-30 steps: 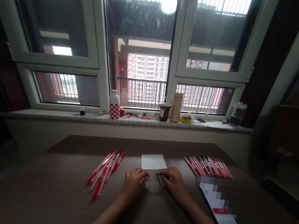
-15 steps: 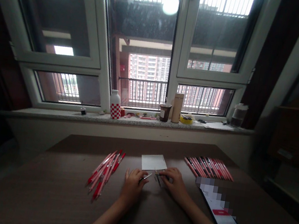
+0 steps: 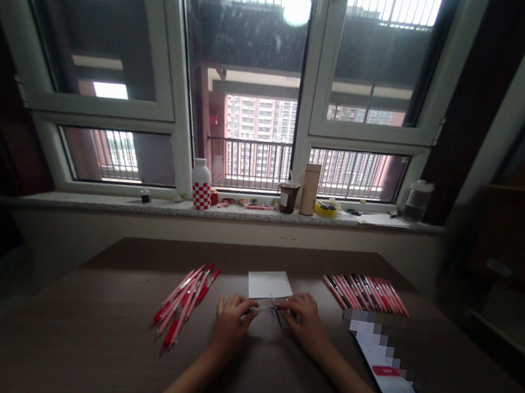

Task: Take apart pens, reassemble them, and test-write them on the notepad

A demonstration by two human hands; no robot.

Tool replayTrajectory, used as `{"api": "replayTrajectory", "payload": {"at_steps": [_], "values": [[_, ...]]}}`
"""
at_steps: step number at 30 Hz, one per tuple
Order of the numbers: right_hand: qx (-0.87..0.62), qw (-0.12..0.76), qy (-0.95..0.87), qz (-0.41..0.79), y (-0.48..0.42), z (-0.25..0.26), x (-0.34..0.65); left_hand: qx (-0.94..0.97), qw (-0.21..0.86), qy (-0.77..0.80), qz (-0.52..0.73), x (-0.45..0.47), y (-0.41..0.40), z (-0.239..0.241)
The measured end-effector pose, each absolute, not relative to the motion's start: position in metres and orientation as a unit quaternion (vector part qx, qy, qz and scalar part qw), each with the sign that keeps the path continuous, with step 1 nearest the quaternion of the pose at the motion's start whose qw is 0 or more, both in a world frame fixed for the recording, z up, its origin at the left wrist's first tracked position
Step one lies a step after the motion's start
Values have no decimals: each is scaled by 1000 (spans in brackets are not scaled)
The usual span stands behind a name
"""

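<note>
My left hand [image 3: 232,323] is closed, thumb and fingertips pinching one end of a thin, clear, pen-like piece [image 3: 265,308] above the table. My right hand [image 3: 301,315] faces it from the other side, its fingers pinched round a thin dark pen-like piece whose end is largely hidden. The two pieces meet or nearly meet between my fingertips; I cannot tell whether they are joined. Just below, a short dark stick [image 3: 278,319] shows beside my right fingertips. Directly beyond my hands lies a white card [image 3: 270,285].
Pink and red pens [image 3: 185,304] lie in a loose pile at left. A neat row of pink, red and black pens [image 3: 367,293] sits at right, with a phone [image 3: 381,358] nearer me. Along the windowsill [image 3: 161,209] stand a checked bottle [image 3: 203,187], a cup [image 3: 287,198] and a tan flask [image 3: 310,189].
My left hand has turned slightly, and the thin piece in it now spans the gap toward my right fingertips. My right hand has barely moved. The view has shifted a little.
</note>
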State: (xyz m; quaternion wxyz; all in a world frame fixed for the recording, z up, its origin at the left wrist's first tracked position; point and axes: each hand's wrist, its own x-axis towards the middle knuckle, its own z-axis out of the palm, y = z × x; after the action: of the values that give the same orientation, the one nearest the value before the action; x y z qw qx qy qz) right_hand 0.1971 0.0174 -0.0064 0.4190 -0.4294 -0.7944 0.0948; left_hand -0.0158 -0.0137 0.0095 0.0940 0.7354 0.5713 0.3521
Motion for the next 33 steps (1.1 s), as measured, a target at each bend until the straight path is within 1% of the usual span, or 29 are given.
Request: {"api": "replayTrajectory", "payload": {"at_steps": [23, 33], "values": [[-428, 395, -807, 97, 13, -7, 191, 752, 50, 564, 338, -13, -15, 10], [-425, 395, -809, 95, 16, -12, 190, 750, 67, 564, 340, -7, -16, 9]]}}
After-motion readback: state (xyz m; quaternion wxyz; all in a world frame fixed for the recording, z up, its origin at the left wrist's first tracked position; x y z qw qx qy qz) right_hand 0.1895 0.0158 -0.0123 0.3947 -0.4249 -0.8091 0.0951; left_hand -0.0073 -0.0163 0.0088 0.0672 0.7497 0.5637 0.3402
